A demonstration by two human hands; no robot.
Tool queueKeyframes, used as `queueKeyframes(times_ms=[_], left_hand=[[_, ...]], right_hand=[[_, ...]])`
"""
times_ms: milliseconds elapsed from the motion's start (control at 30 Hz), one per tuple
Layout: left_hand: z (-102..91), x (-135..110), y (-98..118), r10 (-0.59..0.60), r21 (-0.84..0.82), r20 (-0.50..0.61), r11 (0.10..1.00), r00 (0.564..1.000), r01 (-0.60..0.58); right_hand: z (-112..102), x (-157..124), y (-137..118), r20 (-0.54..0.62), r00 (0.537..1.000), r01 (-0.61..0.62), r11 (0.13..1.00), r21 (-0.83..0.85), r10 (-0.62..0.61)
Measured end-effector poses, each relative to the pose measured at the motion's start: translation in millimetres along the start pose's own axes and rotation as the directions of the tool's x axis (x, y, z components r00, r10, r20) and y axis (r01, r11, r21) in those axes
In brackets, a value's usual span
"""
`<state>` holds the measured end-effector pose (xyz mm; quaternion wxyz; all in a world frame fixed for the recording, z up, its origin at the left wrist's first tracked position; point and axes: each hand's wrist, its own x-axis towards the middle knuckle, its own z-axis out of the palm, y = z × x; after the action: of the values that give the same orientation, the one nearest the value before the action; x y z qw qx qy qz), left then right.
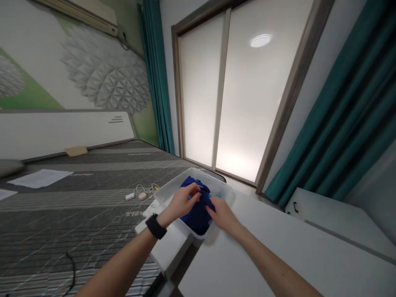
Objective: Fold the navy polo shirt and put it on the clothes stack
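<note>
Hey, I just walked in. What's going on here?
A person is handling dark blue cloth in a whitish plastic bin. The right hand grips the cloth by its side. The left hand, with a dark watch on its wrist, has its fingertips at the upper part; whether they pinch it is hard to tell. At this moment, much of the cloth lies within the bin.

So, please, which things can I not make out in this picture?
All in the head view:
White bin: part of its floor, under the dark blue cloth.
Right hand: some fingers, behind that cloth.
Larger paper sheet: any print, too small.
Air conditioner: cut off by the upper edge.
</note>
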<state>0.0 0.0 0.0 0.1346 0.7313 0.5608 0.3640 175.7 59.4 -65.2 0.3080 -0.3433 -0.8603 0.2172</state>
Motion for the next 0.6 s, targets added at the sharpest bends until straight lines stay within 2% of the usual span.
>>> queueKeyframes(times_ms=[100,200,300,367,433,467,533,600], left_hand=[[2.3,-4,-6,-0.019,0.043,0.095,0.999,0.995,0.015],[13.0,-14,-16,-0.011,0.189,0.201,0.982,0.979,-0.027],[19.8,-19,-20,-0.007,0.355,0.205,0.933,0.979,-0.067],[18.0,-18,-18,-0.001,0.374,0.174,0.925,0.985,-0.065],[12.7,-14,-13,0.017,0.339,0.096,0.94,0.995,-0.048],[9.9,-11,-11,0.013,0.285,0.045,0.958,0.999,-0.025],[5.9,-3,-6,-0.038,0.124,-0.036,0.991,0.999,0.042],[5.3,4,-1,-0.117,-0.075,-0.053,0.991,0.992,0.113]], right_hand=[[-11,3,-9,-0.06,0.998,-0.013,0.998,0.055,0.016],[-23,5,-19,-0.119,0.992,-0.025,0.993,0.114,0.039],[-33,7,-24,-0.206,0.976,-0.039,0.985,0.17,0.074],[-37,6,-23,-0.279,0.952,-0.079,0.983,0.167,0.124],[-38,2,-20,-0.295,0.943,-0.14,0.987,0.076,0.157],[-38,-2,-19,-0.27,0.952,-0.15,0.989,0.003,0.145],[-33,-9,-20,-0.175,0.982,-0.101,0.986,-0.134,0.076],[-25,-15,-26,-0.074,0.997,-0.023,0.982,-0.186,0.009]])
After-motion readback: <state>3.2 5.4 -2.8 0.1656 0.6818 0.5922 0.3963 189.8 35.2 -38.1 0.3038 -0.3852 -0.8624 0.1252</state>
